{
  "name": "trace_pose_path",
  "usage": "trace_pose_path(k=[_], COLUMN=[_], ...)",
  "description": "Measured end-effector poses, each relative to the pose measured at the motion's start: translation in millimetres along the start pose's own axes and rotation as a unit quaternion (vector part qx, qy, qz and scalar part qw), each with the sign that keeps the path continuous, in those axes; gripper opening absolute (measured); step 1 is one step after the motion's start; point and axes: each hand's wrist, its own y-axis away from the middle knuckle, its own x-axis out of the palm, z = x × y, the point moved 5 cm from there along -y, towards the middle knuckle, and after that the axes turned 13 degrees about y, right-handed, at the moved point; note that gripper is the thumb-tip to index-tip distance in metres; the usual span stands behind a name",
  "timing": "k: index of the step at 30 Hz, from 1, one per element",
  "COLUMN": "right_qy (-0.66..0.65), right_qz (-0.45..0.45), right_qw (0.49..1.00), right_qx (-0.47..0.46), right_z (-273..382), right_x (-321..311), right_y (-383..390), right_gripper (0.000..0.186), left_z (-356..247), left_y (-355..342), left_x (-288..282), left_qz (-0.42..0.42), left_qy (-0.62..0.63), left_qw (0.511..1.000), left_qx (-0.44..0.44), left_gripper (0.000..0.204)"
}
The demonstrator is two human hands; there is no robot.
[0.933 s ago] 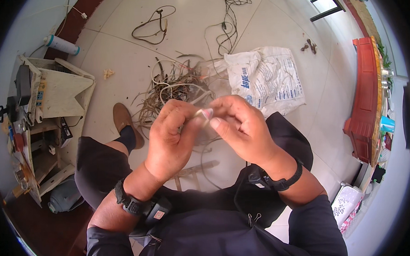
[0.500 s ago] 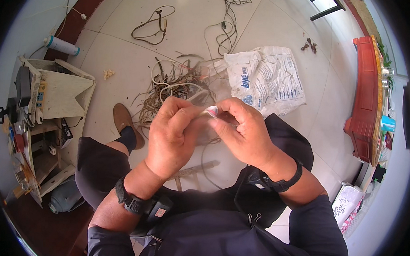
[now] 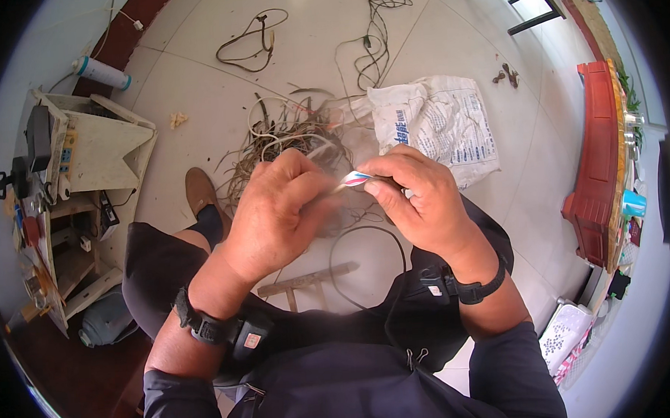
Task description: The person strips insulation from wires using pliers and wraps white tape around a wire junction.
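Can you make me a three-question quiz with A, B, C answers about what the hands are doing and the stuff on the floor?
1. Where is the white sack?
A. on the tiled floor beyond the hands
B. on the white shelf unit
C. on the person's lap

2. What colours show on the small piece pinched between the hands?
A. green and yellow
B. white, red and blue
C. all black

3. What is the right hand doing?
A. lying flat and open
B. pinching the small piece
C. resting on the floor

Answers: 1 A, the sack lies by the tangle of wires. 2 B, those stripes show. 3 B, its fingertips close on the piece, facing the left hand.
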Motion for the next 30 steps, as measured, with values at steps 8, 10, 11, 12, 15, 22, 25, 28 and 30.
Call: trace_pose_path(k=[8,10,11,12,15,22,25,28,30], right_qy=[-0.200,-0.196,-0.193,-0.192,-0.153,0.000,0.031,0.060,0.071], right_qz=[0.058,0.070,0.082,0.082,0.070,0.009,0.000,-0.001,-0.005], right_qw=[0.966,0.965,0.963,0.963,0.979,1.000,0.999,0.997,0.996], right_qx=[0.155,0.162,0.168,0.169,0.111,0.003,-0.020,-0.041,-0.054], right_z=[-2.5,-1.0,-0.9,-1.8,0.6,11.0,15.1,16.3,17.5], right_x=[15.2,12.8,12.6,12.1,10.0,14.7,14.9,17.5,17.7], right_y=[6.0,5.6,5.8,6.0,3.5,4.2,3.8,4.1,4.6], right_gripper=[0.011,0.012,0.013,0.013,0.015,0.015,0.015,0.015,0.015], left_z=[-6.3,-9.3,-8.9,-9.6,-11.3,-8.4,-6.0,-6.3,-6.4], left_y=[0.0,-0.5,-0.3,0.0,0.7,5.4,7.7,8.5,9.0], left_x=[-0.4,-1.1,-0.3,-0.7,-0.7,0.9,2.0,2.9,4.2], left_qz=[0.013,0.013,0.013,-0.005,-0.034,-0.077,-0.090,-0.085,-0.078], left_qy=[-0.111,-0.134,-0.133,-0.129,-0.117,-0.081,-0.054,-0.044,-0.035], left_qw=[0.992,0.988,0.988,0.988,0.988,0.991,0.993,0.994,0.995], left_qx=[0.058,0.073,0.073,0.084,0.092,0.069,0.050,0.047,0.041], left_gripper=[0.022,0.022,0.022,0.023,0.025,0.023,0.022,0.022,0.022])
